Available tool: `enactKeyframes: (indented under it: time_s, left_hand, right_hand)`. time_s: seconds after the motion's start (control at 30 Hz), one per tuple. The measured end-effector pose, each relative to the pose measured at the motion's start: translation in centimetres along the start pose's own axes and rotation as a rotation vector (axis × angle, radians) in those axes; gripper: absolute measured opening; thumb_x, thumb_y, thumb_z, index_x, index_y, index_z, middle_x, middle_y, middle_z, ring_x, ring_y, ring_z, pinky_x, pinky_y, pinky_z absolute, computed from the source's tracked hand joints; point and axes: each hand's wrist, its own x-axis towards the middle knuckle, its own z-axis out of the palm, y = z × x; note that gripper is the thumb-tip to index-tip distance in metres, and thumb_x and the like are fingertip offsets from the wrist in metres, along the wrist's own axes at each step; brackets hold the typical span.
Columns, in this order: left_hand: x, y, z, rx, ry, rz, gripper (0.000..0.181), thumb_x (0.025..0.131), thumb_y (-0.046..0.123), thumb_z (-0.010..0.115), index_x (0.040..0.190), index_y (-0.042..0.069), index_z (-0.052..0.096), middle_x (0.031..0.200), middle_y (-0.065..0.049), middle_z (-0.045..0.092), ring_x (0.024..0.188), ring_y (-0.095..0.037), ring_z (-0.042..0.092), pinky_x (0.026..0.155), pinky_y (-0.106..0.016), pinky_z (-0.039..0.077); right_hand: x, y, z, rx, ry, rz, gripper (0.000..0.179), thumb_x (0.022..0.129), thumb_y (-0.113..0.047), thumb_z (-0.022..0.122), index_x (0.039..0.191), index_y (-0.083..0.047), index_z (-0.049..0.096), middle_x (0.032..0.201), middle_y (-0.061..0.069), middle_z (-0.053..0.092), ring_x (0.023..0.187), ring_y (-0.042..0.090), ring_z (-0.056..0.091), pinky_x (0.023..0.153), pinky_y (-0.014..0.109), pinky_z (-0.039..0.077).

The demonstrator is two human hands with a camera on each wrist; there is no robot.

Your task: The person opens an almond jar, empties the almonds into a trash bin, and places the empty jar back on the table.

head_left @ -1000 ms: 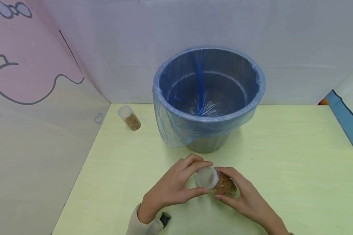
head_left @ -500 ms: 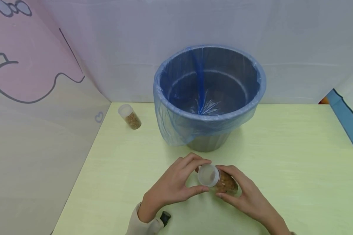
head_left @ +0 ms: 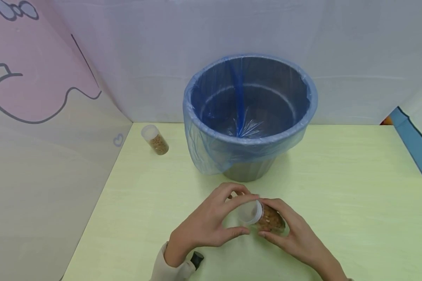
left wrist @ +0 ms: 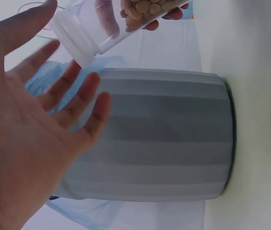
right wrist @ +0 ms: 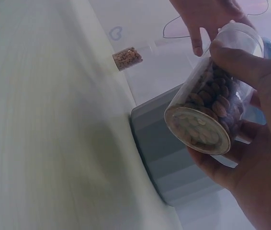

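My right hand (head_left: pixel 299 236) grips a clear jar of brown nuts (head_left: pixel 271 219), held tilted above the table with its translucent white lid (head_left: pixel 249 212) toward the left. In the right wrist view, thumb and fingers wrap the jar (right wrist: pixel 207 103), whose base faces that camera. Around the lid curves my left hand (head_left: pixel 211 222), thumb below and index finger above. Its fingers look spread and loose in the left wrist view, close to the lid (left wrist: pixel 73 38) without pinching it. Whether a fingertip touches the lid is hard to tell.
Behind the hands stands a grey bin (head_left: pixel 249 171) lined with a blue plastic bag (head_left: pixel 205 152). A second clear jar (head_left: pixel 155 139), with small tan pieces and a whitish lid, is at the back left of the pale yellow-green table (head_left: pixel 355 187). Printed walls enclose the table.
My left hand has loosened and its fingers have shifted on the lid, thumb now farther from it. The jar has stayed nearly in place in my right hand.
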Motion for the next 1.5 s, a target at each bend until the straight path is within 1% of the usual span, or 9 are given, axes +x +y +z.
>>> enactKeyframes:
  time_s: [0.13, 0.27, 0.43, 0.63, 0.77, 0.9, 1.03, 1.3, 1.5]
  left_hand:
    - [0.32, 0.05, -0.23, -0.012, 0.002, 0.122, 0.056, 0.094, 0.023, 0.074, 0.147, 0.024, 0.057, 0.144, -0.005, 0.054, 0.136, -0.018, 0.05, 0.117, -0.035, 0.042]
    - [0.36, 0.07, -0.29, -0.005, -0.015, 0.134, 0.057, 0.089, 0.008, 0.07, 0.143, 0.025, 0.06, 0.144, -0.005, 0.054, 0.137, -0.017, 0.051, 0.116, -0.035, 0.044]
    - [0.21, 0.07, -0.28, -0.007, -0.025, 0.107, 0.056, 0.09, 0.008, 0.07, 0.143, 0.025, 0.06, 0.143, -0.005, 0.054, 0.136, -0.017, 0.053, 0.112, -0.036, 0.047]
    - [0.23, 0.09, -0.3, -0.013, -0.012, 0.091, 0.053, 0.095, 0.019, 0.073, 0.145, 0.024, 0.059, 0.14, -0.004, 0.054, 0.129, -0.017, 0.056, 0.103, -0.038, 0.053]
    - [0.16, 0.13, -0.28, -0.011, -0.011, 0.063, 0.053, 0.096, 0.027, 0.075, 0.146, 0.025, 0.058, 0.135, 0.0, 0.054, 0.12, -0.015, 0.058, 0.096, -0.034, 0.054]
    - [0.0, 0.1, -0.23, 0.003, -0.018, 0.028, 0.055, 0.095, 0.034, 0.078, 0.146, 0.027, 0.059, 0.132, 0.002, 0.054, 0.11, -0.012, 0.058, 0.091, -0.026, 0.051]
    - [-0.14, 0.01, -0.11, 0.02, -0.022, -0.012, 0.058, 0.092, 0.041, 0.08, 0.145, 0.029, 0.06, 0.131, 0.004, 0.055, 0.105, -0.01, 0.058, 0.089, -0.022, 0.048]
    - [-0.25, -0.05, 0.09, 0.073, -0.006, -0.08, 0.066, 0.086, 0.052, 0.081, 0.145, 0.029, 0.059, 0.127, 0.006, 0.058, 0.107, -0.01, 0.059, 0.091, -0.026, 0.05]
    - [-0.19, 0.11, -0.07, 0.029, -0.059, -0.16, 0.078, 0.089, 0.046, 0.082, 0.156, 0.028, 0.046, 0.137, 0.002, 0.053, 0.11, -0.013, 0.058, 0.092, -0.031, 0.05]
  right_hand:
    - [-0.11, 0.1, -0.02, 0.006, -0.011, 0.014, 0.086, 0.076, -0.011, 0.093, 0.15, -0.019, 0.05, 0.136, -0.009, 0.061, 0.119, 0.001, 0.061, 0.099, 0.01, 0.047]
    - [-0.17, 0.15, -0.05, 0.004, -0.024, 0.028, 0.086, 0.076, -0.012, 0.093, 0.151, -0.02, 0.05, 0.135, -0.01, 0.061, 0.116, 0.002, 0.062, 0.096, 0.012, 0.049]
    - [-0.24, 0.15, -0.04, -0.007, -0.037, 0.06, 0.087, 0.076, -0.014, 0.094, 0.15, -0.023, 0.05, 0.136, -0.013, 0.06, 0.117, 0.002, 0.062, 0.095, 0.012, 0.049]
    - [-0.23, 0.17, 0.09, 0.003, -0.019, 0.018, 0.084, 0.076, -0.012, 0.094, 0.149, -0.02, 0.052, 0.136, -0.01, 0.062, 0.117, 0.001, 0.061, 0.097, 0.011, 0.048]
    - [-0.2, 0.13, 0.16, 0.004, -0.015, -0.005, 0.084, 0.076, -0.012, 0.094, 0.148, -0.019, 0.052, 0.136, -0.007, 0.062, 0.118, 0.002, 0.061, 0.099, 0.009, 0.046]
    - [-0.28, 0.04, 0.13, 0.006, -0.03, 0.023, 0.086, 0.075, -0.012, 0.094, 0.149, -0.021, 0.052, 0.137, -0.008, 0.061, 0.119, 0.002, 0.06, 0.099, 0.009, 0.045]
    - [-0.36, -0.04, 0.06, 0.003, -0.043, 0.048, 0.088, 0.075, -0.012, 0.094, 0.15, -0.023, 0.05, 0.137, -0.009, 0.061, 0.12, 0.002, 0.06, 0.1, 0.009, 0.045]
    - [-0.23, -0.16, -0.03, -0.051, -0.025, 0.035, 0.088, 0.074, -0.016, 0.095, 0.15, -0.024, 0.051, 0.136, -0.012, 0.061, 0.118, 0.002, 0.061, 0.097, 0.01, 0.047]
    - [0.06, -0.23, -0.25, -0.071, -0.006, 0.021, 0.088, 0.073, -0.016, 0.096, 0.149, -0.021, 0.052, 0.134, -0.011, 0.062, 0.115, 0.002, 0.061, 0.095, 0.01, 0.047]
